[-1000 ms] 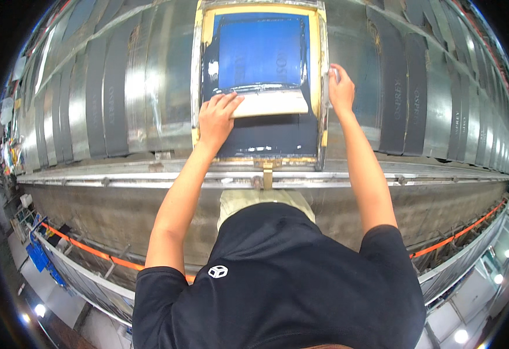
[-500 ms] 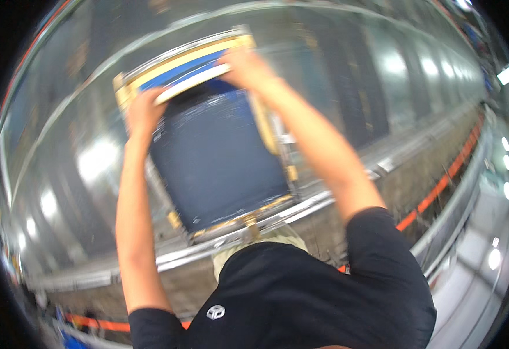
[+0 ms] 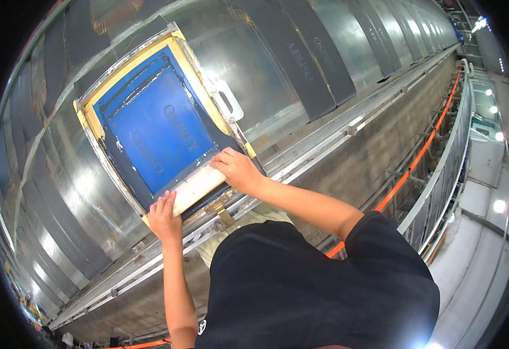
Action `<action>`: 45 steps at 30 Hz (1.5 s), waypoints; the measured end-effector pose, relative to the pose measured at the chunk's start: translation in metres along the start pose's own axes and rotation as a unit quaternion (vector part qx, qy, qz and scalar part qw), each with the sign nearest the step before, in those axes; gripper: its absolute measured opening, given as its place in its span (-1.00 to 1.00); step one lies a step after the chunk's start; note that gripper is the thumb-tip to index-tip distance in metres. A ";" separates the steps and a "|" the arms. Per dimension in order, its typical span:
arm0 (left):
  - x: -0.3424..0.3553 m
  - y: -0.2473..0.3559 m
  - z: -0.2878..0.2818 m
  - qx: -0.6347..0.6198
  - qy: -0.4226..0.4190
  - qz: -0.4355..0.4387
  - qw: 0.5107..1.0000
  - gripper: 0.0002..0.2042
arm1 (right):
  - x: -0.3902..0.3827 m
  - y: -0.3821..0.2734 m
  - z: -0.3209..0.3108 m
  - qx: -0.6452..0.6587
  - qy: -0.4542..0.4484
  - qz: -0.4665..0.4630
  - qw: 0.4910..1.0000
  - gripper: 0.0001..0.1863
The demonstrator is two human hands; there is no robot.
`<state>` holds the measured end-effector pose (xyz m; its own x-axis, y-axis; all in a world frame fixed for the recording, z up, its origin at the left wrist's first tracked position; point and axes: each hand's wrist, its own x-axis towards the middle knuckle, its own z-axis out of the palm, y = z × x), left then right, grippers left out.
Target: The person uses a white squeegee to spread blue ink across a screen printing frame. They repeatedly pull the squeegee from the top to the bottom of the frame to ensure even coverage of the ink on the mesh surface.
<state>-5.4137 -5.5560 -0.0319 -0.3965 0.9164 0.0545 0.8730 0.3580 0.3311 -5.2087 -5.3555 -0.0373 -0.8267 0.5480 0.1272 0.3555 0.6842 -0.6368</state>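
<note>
A screen-printing frame (image 3: 107, 164) lies tilted on the long table, its blue mesh (image 3: 158, 134) showing stencilled lettering. Across the frame's near end stretches a squeegee (image 3: 199, 189) with a pale, wide handle. My left hand (image 3: 165, 218) is closed on the squeegee's left end, and my right hand (image 3: 237, 169) closes on its right end. Dark ink (image 3: 222, 140) edges the mesh, mostly along the sides near the squeegee. The squeegee's blade edge is hidden beneath its handle.
A white handle (image 3: 229, 102) sticks out from the frame's right side. Dark printed fabric panels (image 3: 318, 55) lie along the shiny metal table (image 3: 237, 64). A metal rail (image 3: 324, 136) runs along the near edge, with an orange strip (image 3: 408, 168) beyond on the right.
Both hands have drawn the squeegee from the frame's far end to its near end. The mesh, covered in dark ink before, now shows blue. The view has turned.
</note>
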 end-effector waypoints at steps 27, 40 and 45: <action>0.274 -0.136 -0.005 0.009 -0.053 -0.084 0.995 -0.66 | 0.282 0.080 0.005 -0.087 -0.019 0.068 0.994 -0.79; -0.012 0.010 -0.004 -0.037 0.041 -0.028 0.998 -0.53 | -0.002 -0.013 -0.003 -0.004 -0.031 0.005 1.000 -0.58; 0.033 -0.013 -0.010 -0.004 0.079 0.002 0.997 -0.57 | 0.053 0.001 -0.006 -0.033 -0.014 -0.029 0.999 -0.56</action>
<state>-5.4410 -5.5321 -0.0250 -0.4328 0.8782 0.2033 0.8731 0.3522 0.3370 -5.2492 -5.3230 -0.0272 -0.8585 0.4929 0.1414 0.3332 0.7458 -0.5768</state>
